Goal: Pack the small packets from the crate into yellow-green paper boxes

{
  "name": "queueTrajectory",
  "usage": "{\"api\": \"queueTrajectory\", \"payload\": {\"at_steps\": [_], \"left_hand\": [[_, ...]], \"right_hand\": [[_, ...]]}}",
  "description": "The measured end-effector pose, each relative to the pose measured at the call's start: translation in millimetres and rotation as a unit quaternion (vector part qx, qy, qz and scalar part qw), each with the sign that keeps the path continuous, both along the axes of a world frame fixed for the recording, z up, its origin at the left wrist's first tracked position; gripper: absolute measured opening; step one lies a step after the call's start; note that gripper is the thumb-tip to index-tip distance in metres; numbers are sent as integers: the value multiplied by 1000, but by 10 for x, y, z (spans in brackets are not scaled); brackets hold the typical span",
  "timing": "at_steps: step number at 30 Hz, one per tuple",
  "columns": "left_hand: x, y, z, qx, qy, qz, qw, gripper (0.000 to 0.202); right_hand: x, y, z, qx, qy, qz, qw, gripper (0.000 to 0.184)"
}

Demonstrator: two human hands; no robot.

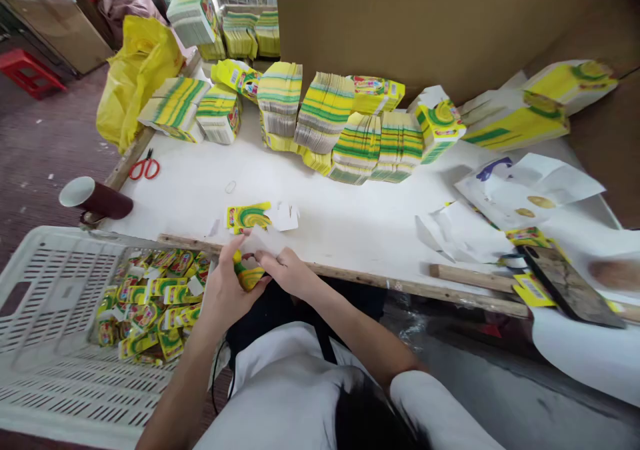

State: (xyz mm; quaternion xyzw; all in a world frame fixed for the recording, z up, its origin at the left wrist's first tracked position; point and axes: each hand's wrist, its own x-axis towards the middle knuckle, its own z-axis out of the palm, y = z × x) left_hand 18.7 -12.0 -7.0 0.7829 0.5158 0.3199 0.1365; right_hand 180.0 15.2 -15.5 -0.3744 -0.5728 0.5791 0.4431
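Note:
My left hand [226, 289] and my right hand [286, 271] meet at the table's near edge, both closed on a small yellow-green printed carton [249, 275] that is partly folded. Fingers cover most of it. Just beyond, a flat yellow-green carton blank [249, 217] lies on the white table [350, 217] beside a white cut-out piece [286, 216].
A white slatted crate [45, 343] at my left holds several folded cartons [150, 307]. Stacks of flat cartons [325, 120] line the table's back. Red scissors [145, 167], a maroon cup [96, 199], a yellow bag [135, 77], loose papers [525, 190] and a phone [567, 283] lie around.

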Motion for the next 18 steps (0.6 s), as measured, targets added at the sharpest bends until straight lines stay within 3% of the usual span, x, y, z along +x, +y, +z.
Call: {"api": "queueTrajectory", "payload": {"at_steps": [2,5,8,11,14,16,18], "left_hand": [[21,-9,6,14,6,-13,1000,62],[3,-2,4,-8,4,-20,1000,51],[-63,34,-32,-68,18,-23,997,53],[-106,89,-107,-76,19,-27,997,56],[-106,139,-174,-35,-36,8,999,78],[-115,155,-188,-23,-84,82,993,101],[-142,152,-175,-62,-142,154,976,103]], "right_hand": [[-33,22,-40,-49,39,47,997,47],[-15,30,-73,-43,83,75,993,53],[33,-3,-71,11,86,98,991,64],[20,-56,-61,101,-13,96,990,64],[-25,-65,-75,170,-106,63,978,60],[-17,-34,-96,193,-119,4,974,63],[28,8,-122,202,-125,-84,968,63]]}}
